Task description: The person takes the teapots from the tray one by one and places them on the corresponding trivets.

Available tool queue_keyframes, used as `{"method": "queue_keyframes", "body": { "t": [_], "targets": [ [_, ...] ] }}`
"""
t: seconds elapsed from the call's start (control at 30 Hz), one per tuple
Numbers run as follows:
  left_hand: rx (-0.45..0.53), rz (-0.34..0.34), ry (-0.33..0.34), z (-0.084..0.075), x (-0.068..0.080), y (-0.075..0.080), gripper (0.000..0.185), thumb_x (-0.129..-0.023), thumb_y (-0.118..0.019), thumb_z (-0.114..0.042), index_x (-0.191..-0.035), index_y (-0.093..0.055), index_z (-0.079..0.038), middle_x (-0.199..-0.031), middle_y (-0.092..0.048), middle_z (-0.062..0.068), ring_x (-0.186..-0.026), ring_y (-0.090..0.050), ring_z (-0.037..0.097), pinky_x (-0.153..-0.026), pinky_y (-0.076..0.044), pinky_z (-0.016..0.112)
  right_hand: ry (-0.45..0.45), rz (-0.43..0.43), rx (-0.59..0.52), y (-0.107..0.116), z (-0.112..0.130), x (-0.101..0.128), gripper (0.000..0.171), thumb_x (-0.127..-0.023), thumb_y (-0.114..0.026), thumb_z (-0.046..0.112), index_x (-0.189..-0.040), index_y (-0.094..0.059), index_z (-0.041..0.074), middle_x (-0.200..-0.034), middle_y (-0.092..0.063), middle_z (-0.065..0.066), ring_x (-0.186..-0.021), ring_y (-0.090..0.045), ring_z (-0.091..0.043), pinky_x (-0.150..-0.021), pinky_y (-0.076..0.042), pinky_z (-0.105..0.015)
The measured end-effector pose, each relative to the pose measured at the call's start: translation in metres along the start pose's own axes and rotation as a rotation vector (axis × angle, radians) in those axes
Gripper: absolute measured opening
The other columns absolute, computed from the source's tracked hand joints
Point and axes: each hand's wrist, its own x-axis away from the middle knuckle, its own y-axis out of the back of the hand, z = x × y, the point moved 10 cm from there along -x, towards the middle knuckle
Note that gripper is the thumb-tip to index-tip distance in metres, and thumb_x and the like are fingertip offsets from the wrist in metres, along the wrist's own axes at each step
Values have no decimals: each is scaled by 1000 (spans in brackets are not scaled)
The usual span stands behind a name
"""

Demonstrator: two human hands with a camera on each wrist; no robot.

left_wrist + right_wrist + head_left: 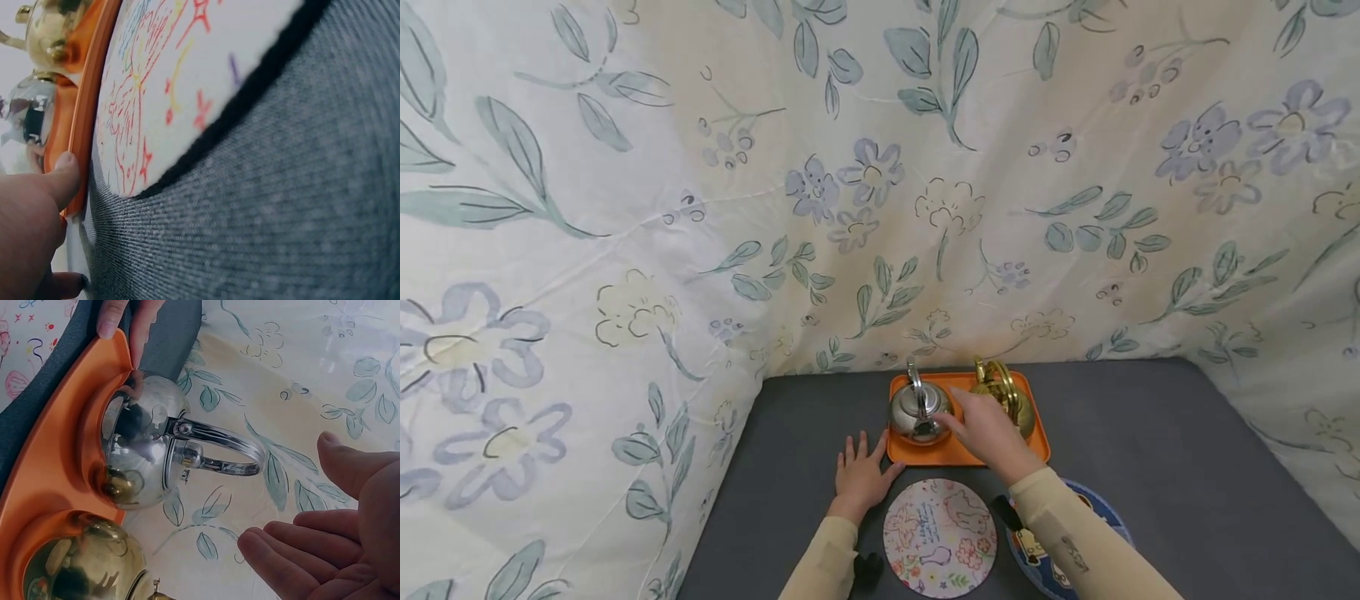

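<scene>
While the silver kettle (917,410) stands on the orange tray (958,452) beside a gold kettle (1003,393), the right hand (985,429) hovers near its handle, fingers apart and holding nothing. The left hand (859,477) lies flat on the grey table (1150,467), thumb touching the tray's edge. Two round mats (940,537) lie nearer the person.

Gold teapot (1000,396) on tray's right half. Round floral mat (940,537) on grey tabletop (1150,467), near tray's front edge. Blue cartoon mat (1037,554) just right, partly hidden. Floral cloth (700,208) backdrop behind.
</scene>
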Motion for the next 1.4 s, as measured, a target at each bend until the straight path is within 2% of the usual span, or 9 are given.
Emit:
{"method": "queue_keyframes", "body": {
  "t": [0.13, 0.33, 0.43, 0.53, 0.8, 1.07, 1.17, 1.3, 1.4],
  "targets": [
    [0, 11, 3, 0, 3, 0, 71, -97, -51, -64, -159, -35, -32, -164, -29, 17, -152, -19, 47, -120, -22, 63, 26, -11, 1, -3, 4, -6, 54, -94, -72, 32, -134, -62, -3, -68, -64, -3, -52, -55, -8, -65, -58, -36],
    [19, -7, -19, -1, 10, -3, 71, -96, -53, -63, -157, -39, -29, -162, -33, 19, -151, -23, 47, -118, -25, 63, 37, 7, -9, -11, 5, -10, 37, -95, -71, 33, -117, -69, 4, -60, -54, 5, -47, -47, -6, -50, -43, -26],
    [25, -25, -29, -1, 10, -6, 72, -96, -53, -64, -157, -40, -29, -162, -33, 20, -151, -24, 47, -117, -26, 64, 26, 0, -4, -13, 3, -11, 44, -94, -71, 37, -122, -68, 2, -65, -60, 4, -50, -50, -4, -53, -47, -27],
    [31, -30, -30, -1, 10, -8, 72, -96, -53, -64, -157, -40, -29, -162, -34, 20, -151, -23, 47, -118, -26, 64, 7, 6, 0, -16, 1, -13, 56, -94, -71, 37, -133, -63, -3, -70, -64, 0, -53, -54, -5, -59, -52, -31],
    [63, -36, -25, -5, 10, 5, 70, -96, -57, -60, -156, -42, -26, -161, -34, 21, -151, -23, 48, -118, -24, 64, -1, 26, 20, -21, 0, -28, 63, -97, -68, 39, -139, -57, -6, -67, -61, -2, -56, -59, -11, -63, -55, -34],
    [26, -45, -31, -3, 6, 6, 70, -96, -54, -62, -156, -41, -28, -162, -34, 20, -151, -24, 47, -118, -25, 63, -48, 35, -16, -30, -1, -39, 64, -97, -68, 36, -142, -54, -7, -58, -54, -1, -45, -51, -11, -51, -46, -30],
    [24, -45, -32, -3, 5, 5, 70, -96, -54, -62, -156, -41, -28, -162, -34, 20, -151, -24, 47, -118, -25, 64, -56, 14, -2, -33, -1, -42, 64, -96, -69, 37, -140, -55, -7, -68, -65, -8, -52, -59, -16, -55, -51, -33],
    [15, -45, -28, -3, 5, 6, 70, -96, -54, -62, -156, -41, -28, -162, -34, 19, -151, -24, 47, -118, -25, 63, -44, -12, 13, -34, 3, -46, 60, -96, -70, 36, -136, -59, -7, -92, -74, -19, -69, -70, -24, -62, -57, -37],
    [8, -49, -24, -3, 5, 7, 70, -96, -54, -62, -156, -41, -29, -162, -34, 19, -151, -24, 46, -118, -26, 63, -44, -4, 8, -35, 5, -48, 57, -96, -70, 34, -135, -60, -7, -85, -73, -16, -63, -68, -21, -55, -54, -34]
  ]
}}
